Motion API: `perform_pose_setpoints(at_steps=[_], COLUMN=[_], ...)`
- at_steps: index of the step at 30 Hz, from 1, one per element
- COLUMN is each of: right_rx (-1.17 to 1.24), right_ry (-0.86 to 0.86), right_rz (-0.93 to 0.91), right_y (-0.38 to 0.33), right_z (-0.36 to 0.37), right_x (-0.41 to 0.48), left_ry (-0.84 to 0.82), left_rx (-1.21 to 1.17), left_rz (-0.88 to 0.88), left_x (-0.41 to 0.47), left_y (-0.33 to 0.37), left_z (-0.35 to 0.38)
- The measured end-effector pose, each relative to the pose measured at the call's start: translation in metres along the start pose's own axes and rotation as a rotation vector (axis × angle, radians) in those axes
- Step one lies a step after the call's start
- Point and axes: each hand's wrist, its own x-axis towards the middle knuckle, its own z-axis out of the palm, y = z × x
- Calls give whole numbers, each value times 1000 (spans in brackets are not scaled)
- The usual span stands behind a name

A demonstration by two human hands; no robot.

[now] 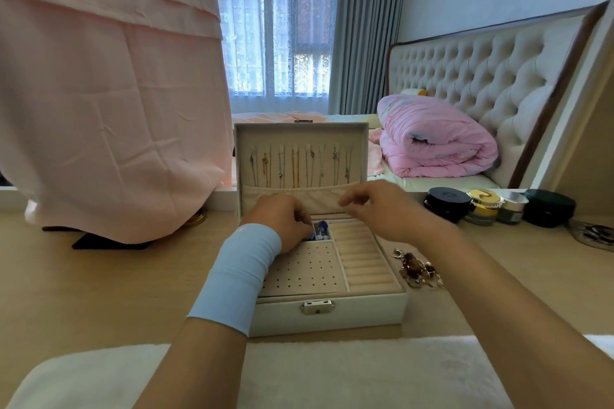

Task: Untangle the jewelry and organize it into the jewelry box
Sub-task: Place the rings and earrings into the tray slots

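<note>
Your left hand (282, 219) curls into the rear compartment of the box (349, 314); I cannot tell whether it grasps anything. Your right hand (378, 209) hovers relaxed, empty.

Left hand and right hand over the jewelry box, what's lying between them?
In the head view, a small compartment holding blue and white pieces lies between the left hand and right hand, beside the far end of the ring rolls.

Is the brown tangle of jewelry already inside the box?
No, the brown tangle lies on the table just right of the jewelry box, outside its wall.
</note>
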Motion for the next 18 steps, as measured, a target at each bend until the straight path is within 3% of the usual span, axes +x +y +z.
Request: perform_pose_setpoints(at_steps=[4, 12, 18], right_rx=[-11, -152, -177], right_ry=[49, -56, -160], right_rz=[63, 252, 293], right_y=[41, 111, 126], right_z=[-37, -43, -29], right_x=[-17, -38, -33], left_ry=[61, 47, -111], left_rx=[-33, -69, 292], left_rz=[69, 294, 315], left_x=[-3, -5, 26], left_y=[18, 82, 117], left_z=[0, 38, 72])
